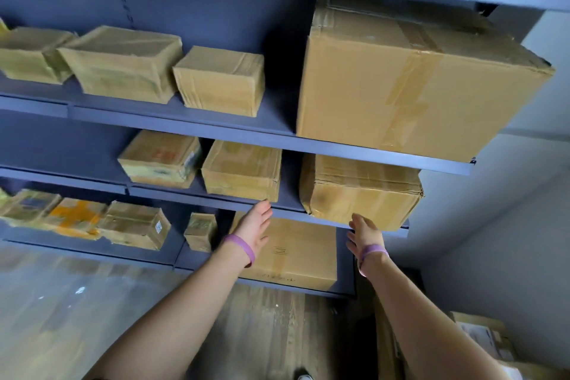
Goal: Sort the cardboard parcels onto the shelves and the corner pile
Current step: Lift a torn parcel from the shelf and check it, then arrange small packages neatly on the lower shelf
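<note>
Dark blue shelves [339, 149] carry taped cardboard parcels. A big box [401, 83] fills the right end of the upper shelf. Below it a wide parcel [361, 191] overhangs the middle shelf's front edge. My left hand [257, 224] is open, fingers straight, its tips near the middle shelf's edge under a smaller parcel [243, 171]. My right hand [364, 234] is open just below the wide parcel's front, and I cannot tell whether it touches. Neither hand holds anything. A flat box [296, 253] lies on the lower shelf behind both wrists.
Several smaller parcels line the left parts of the shelves, one of them [123, 63] on the upper shelf. A grey wall [509, 225] closes the right side. More cardboard parcels [484, 336] are piled in the bottom right corner. Wooden floor [92, 311] lies below.
</note>
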